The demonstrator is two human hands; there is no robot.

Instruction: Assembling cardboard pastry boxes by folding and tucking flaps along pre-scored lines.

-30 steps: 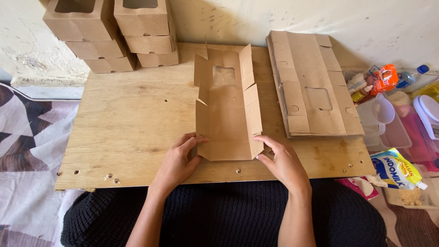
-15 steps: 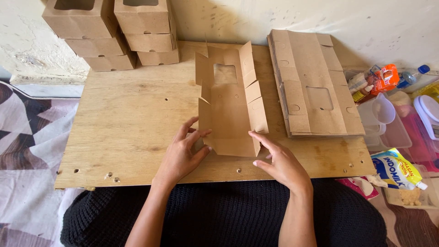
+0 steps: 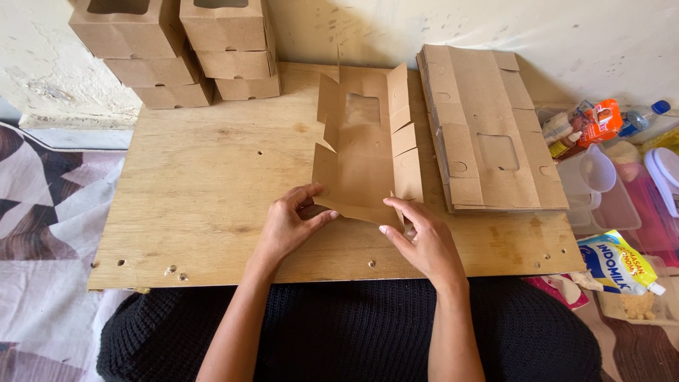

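The near flap of the cardboard box blank [image 3: 364, 159] is pinched by the left hand [image 3: 286, 226] and right hand [image 3: 424, 240], at 6 o'clock on the board [image 3: 205, 184]. Folding is judged underway. An upward crease seems called for.

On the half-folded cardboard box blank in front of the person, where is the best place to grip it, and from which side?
Probably the near end of the box blank, from the person's side. That edge is already lifted off the plywood board, so the left hand and right hand can pinch its two corners; the long side flaps stand up and would likely flex.
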